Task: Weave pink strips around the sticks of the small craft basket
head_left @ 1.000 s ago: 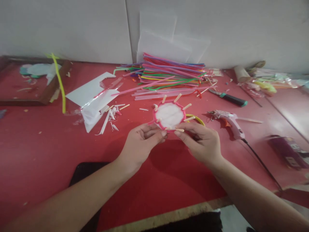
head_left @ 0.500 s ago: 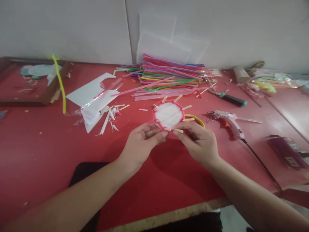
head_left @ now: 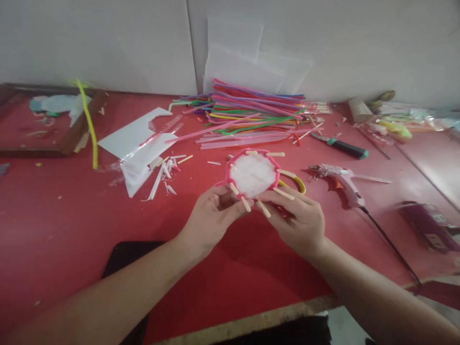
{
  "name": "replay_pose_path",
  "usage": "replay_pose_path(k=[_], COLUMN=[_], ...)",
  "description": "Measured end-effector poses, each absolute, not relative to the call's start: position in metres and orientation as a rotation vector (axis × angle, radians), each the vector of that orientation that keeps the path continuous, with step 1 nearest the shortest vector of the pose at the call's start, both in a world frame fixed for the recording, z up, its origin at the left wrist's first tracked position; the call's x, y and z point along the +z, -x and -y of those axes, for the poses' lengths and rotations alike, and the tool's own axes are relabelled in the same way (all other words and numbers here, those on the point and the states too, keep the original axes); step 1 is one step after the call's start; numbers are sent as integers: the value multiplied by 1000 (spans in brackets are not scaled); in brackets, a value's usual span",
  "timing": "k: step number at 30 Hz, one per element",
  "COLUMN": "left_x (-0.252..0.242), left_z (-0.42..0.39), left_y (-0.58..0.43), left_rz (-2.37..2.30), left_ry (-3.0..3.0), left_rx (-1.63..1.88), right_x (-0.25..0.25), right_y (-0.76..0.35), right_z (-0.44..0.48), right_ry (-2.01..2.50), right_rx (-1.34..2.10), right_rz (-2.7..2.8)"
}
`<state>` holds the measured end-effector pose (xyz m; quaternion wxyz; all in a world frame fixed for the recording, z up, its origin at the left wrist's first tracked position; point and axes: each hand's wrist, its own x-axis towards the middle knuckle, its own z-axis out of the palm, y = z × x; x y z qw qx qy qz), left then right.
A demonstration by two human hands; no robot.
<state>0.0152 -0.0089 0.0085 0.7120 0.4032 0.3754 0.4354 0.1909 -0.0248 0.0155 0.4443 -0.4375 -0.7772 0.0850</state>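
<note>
Between both hands is a small round craft basket (head_left: 253,175) with a white base, a pink pipe-cleaner rim and several pale wooden sticks standing out around it. My left hand (head_left: 212,215) pinches its lower left side, thumb near the front edge. My right hand (head_left: 298,220) grips its lower right side, with the fingers partly under it. A yellow pipe cleaner loop (head_left: 300,183) shows just behind my right fingers. The basket is held above the red table (head_left: 230,282), its inside tilted toward me.
A pile of coloured pipe cleaners (head_left: 255,110) lies at the back. White paper (head_left: 136,139) and scraps (head_left: 163,177) are on the left, near a brown tray (head_left: 64,143). At right are a cutter knife (head_left: 347,147), a corded pink glue gun (head_left: 341,182) and a purple box (head_left: 429,225).
The basket has tilted and turned between my hands, so its inside faces me more and its sticks point further toward me. Both hands keep their hold and barely shift.
</note>
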Motion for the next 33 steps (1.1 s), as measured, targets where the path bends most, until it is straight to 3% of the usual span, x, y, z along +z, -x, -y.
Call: replay_pose_path(k=[11,33], left_x=[4,15], left_z=[8,5], left_y=[-17,-12], left_rz=[-858,-834], left_ry=[-914,-786], left_rx=[1024,947], right_x=[7,14], right_y=[-192,-201], right_z=[25,17], right_ry=[1052,1119], right_rx=[-15,88], right_rz=[1986,1930])
